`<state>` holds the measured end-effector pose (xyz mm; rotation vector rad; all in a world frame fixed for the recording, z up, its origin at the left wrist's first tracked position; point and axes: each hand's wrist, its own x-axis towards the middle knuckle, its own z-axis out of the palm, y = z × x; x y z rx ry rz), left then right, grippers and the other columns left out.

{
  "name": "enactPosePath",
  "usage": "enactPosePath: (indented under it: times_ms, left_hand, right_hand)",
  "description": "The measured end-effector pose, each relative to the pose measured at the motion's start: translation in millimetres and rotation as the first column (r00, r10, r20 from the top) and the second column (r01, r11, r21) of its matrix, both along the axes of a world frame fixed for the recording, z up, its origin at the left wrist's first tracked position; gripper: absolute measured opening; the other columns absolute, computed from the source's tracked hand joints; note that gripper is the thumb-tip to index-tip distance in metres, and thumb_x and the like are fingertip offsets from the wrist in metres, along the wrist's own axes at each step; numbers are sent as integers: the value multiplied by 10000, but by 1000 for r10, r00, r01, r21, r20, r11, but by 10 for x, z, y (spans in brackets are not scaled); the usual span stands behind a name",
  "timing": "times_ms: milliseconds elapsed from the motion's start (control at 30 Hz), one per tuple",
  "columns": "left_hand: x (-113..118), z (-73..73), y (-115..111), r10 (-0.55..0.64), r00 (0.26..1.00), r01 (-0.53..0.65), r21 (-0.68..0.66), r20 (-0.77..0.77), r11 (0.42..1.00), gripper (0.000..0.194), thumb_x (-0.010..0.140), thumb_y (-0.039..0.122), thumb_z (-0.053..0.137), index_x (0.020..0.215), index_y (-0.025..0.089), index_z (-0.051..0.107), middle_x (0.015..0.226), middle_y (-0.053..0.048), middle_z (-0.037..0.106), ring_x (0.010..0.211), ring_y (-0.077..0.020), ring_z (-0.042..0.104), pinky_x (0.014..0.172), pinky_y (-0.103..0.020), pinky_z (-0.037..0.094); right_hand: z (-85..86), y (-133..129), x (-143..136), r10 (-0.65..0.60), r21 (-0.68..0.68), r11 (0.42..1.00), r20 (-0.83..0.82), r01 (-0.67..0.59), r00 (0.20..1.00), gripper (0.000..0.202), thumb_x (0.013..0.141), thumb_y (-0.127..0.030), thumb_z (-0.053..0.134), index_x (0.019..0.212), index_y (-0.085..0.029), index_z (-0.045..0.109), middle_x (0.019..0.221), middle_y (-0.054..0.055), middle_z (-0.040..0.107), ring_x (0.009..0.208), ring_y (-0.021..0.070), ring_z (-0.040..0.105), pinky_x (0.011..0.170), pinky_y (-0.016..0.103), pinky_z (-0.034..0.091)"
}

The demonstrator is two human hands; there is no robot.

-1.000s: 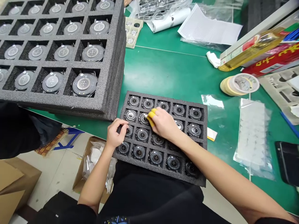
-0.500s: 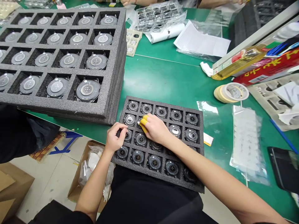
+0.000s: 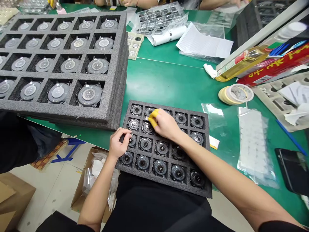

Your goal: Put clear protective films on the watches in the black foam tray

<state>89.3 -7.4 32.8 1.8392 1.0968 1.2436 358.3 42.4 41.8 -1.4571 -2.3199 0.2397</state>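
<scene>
A black foam tray (image 3: 154, 175) holds rows of round dark watch bodies, backs up, each in its own pocket. My right hand (image 3: 166, 124), with yellow covers on its fingertips, is pinched over the second row from the back. A small white piece (image 3: 146, 119) shows at its fingertips; its kind cannot be made out. Just below lies a watch body (image 3: 147, 127) in its pocket. My left hand (image 3: 118, 141) rests at the tray's left edge with fingers curled and thumb close to the forefinger, beside another watch body (image 3: 132, 140). Whether it holds anything is hidden.
A tall stack of grey foam trays (image 3: 113, 74) with more watch bodies stands at left. Tape rolls (image 3: 235, 94), a plastic-wrapped white sheet (image 3: 252, 138), a phone (image 3: 293, 170) and an oil bottle (image 3: 238, 66) lie at right. Other people's hands (image 3: 130, 2) show at the back.
My right hand has moved a little back and right, off the watch body in the second row, uncovering it. My left hand stays in place. The view has shifted slightly.
</scene>
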Motion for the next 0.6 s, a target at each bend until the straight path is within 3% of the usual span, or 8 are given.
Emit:
enactPosePath:
  times_ms: [100,200,400,600]
  left_hand:
    - [-7,-1,-1,0,1000,0,-1,-2,1000,138,1081,247,629,1050,212,759,835,-32,784,781,-188,748,757,-319,601]
    - [-13,-10,-2,2,1000,-2,3,4,1000,136,1085,250,632,1058,212,759,837,-30,784,782,-183,745,767,-320,604]
    - [-18,-31,4,-10,1000,10,-4,12,1000,120,1085,244,647,1083,219,764,837,-27,790,811,-191,741,829,-355,618]
    - [-12,-24,6,-22,999,22,-13,26,1000,128,1079,191,648,1108,236,765,826,-11,790,824,-185,728,894,-374,628]
  right_hand:
    - [-4,257,103,-30,-20,999,-54,29,998,160,1109,-262,540,1011,-221,659,996,122,698,969,295,585,839,390,454]
    - [10,412,174,14,-83,996,12,-13,1000,147,1090,-277,582,1020,-207,691,1001,127,711,959,298,592,822,398,448]
    - [136,429,358,197,-171,967,25,-190,980,242,1103,-232,526,1158,-157,749,1134,165,734,1004,292,616,857,403,477]
    - [232,464,423,215,-217,956,59,-197,975,238,1083,-201,526,1146,-144,749,1091,167,717,988,291,612,819,391,466]
